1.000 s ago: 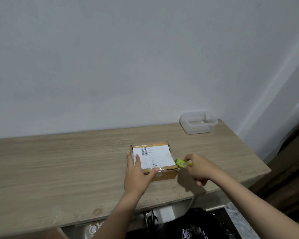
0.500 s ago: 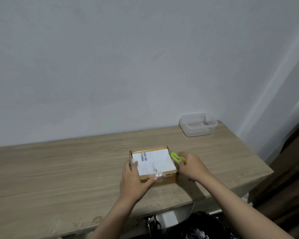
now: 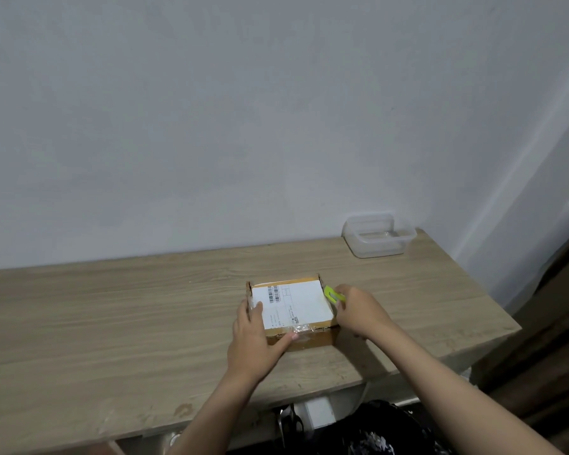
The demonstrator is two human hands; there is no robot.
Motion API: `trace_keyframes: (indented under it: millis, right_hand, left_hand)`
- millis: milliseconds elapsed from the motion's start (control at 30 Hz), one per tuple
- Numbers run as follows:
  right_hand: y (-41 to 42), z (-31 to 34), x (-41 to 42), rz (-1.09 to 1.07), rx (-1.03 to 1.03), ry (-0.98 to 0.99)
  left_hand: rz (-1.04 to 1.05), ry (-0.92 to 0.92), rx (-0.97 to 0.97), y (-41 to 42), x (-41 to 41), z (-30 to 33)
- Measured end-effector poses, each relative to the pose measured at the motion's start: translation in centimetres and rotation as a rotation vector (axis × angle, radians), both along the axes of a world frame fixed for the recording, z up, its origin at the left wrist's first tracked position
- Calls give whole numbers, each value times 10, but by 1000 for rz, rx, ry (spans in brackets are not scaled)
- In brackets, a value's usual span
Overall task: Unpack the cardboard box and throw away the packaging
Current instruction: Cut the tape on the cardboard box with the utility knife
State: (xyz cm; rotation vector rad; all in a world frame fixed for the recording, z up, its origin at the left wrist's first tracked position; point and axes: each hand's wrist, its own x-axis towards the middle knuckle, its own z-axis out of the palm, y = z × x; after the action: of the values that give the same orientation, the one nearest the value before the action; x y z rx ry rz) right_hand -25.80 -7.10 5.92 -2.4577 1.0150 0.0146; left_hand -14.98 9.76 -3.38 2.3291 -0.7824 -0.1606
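From the head view I judge the small cardboard box [image 3: 291,311] light and stiff, its taped top slick, so I'd hold it by the edges. It sits on the counter [image 3: 112,316] under my left hand [image 3: 255,336], which lies open, pressing its near-left corner. My right hand [image 3: 358,311], touching its right side, is closed around a green cutter [image 3: 333,295].

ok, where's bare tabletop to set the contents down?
Free: the wide stretch of table left of the cardboard box, and the strip between box and clear container. Crowded: around the box, left hand and right hand with green cutter.
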Motion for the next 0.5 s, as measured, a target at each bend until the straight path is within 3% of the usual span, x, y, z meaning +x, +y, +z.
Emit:
trace_keyframes:
  millis: [300, 500]
  right_hand:
    - [-13, 15, 1, -13, 279, 204]
    - [-12, 20, -13, 17, 296, 251]
  left_hand:
    - [25, -23, 13, -1, -2, 0]
    - [13, -19, 22, -1, 0, -3]
